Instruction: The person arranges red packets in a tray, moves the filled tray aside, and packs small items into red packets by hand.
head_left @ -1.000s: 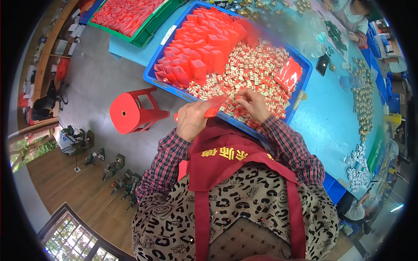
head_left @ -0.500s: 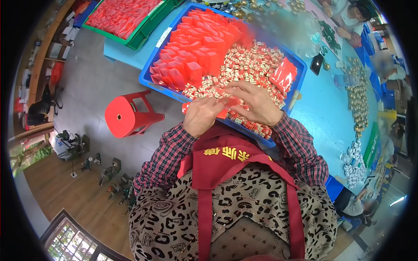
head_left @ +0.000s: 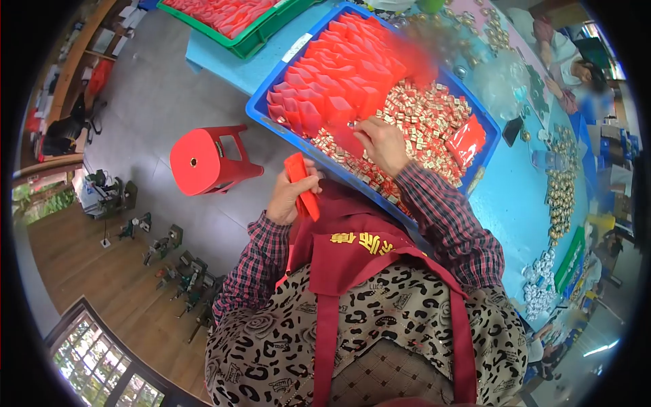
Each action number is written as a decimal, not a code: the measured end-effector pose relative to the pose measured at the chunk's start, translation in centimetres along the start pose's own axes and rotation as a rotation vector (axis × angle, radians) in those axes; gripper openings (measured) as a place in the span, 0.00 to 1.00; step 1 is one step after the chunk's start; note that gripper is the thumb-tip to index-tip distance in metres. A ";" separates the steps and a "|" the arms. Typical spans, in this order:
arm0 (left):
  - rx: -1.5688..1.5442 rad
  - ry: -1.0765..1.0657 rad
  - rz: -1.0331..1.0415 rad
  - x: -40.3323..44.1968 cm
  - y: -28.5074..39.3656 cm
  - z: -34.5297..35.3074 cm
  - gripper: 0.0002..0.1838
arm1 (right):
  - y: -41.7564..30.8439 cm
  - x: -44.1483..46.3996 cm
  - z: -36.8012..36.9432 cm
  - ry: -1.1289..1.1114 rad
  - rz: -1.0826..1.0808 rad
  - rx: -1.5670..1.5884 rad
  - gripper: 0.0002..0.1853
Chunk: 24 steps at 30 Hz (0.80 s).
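Observation:
My left hand (head_left: 283,199) is closed around a stack of red pouches (head_left: 300,178), held just outside the near rim of a blue tray (head_left: 262,112). Over the tray, my right hand (head_left: 385,146) pinches a red pouch (head_left: 349,141), blurred at the fingertips. Beneath it lies a heap of small cream-and-red block-like pieces (head_left: 424,112). Rows of upright filled red pouches (head_left: 332,68) take up the tray's far left part. A shiny red packet (head_left: 466,141) rests on the pieces at the right.
A green crate (head_left: 247,45) of pink-red pouches stands beyond the tray on the blue table (head_left: 505,210). To the left, a red stool (head_left: 196,161) stands on the floor. A phone (head_left: 513,131) and gold-coloured pieces (head_left: 561,193) lie to the right. Another person (head_left: 563,61) sits across.
My hands have moved apart. The left has drawn back past the tray's near edge with the red pouch stack; the right is now over the pieces with a pouch. The view has shifted.

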<state>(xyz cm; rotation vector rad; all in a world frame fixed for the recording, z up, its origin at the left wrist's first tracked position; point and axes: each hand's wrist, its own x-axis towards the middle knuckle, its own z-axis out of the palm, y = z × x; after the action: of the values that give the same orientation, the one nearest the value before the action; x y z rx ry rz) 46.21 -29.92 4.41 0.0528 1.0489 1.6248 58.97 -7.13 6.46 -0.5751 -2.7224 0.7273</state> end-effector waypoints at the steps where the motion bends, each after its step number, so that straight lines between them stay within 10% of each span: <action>1: -0.043 -0.010 -0.017 -0.1 -0.4 -0.2 0.20 | 0.5 0.8 1.4 0.009 0.019 0.005 0.09; 17: -0.159 0.039 -0.074 1.5 -2.1 0.6 0.19 | -2.8 3.4 3.4 0.376 0.015 -0.048 0.09; 19: -0.128 0.043 -0.074 1.8 -2.3 1.7 0.18 | -1.5 0.7 3.0 -0.222 0.390 0.667 0.09; 24: -0.057 0.079 0.067 3.1 -4.4 4.2 0.16 | -1.9 -3.7 1.6 -0.101 0.372 0.695 0.05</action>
<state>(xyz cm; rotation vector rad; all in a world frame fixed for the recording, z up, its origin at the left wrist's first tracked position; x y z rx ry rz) 50.73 -25.12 2.56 -0.0140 1.0703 1.7284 61.07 -10.95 5.58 -0.8755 -2.2231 1.7244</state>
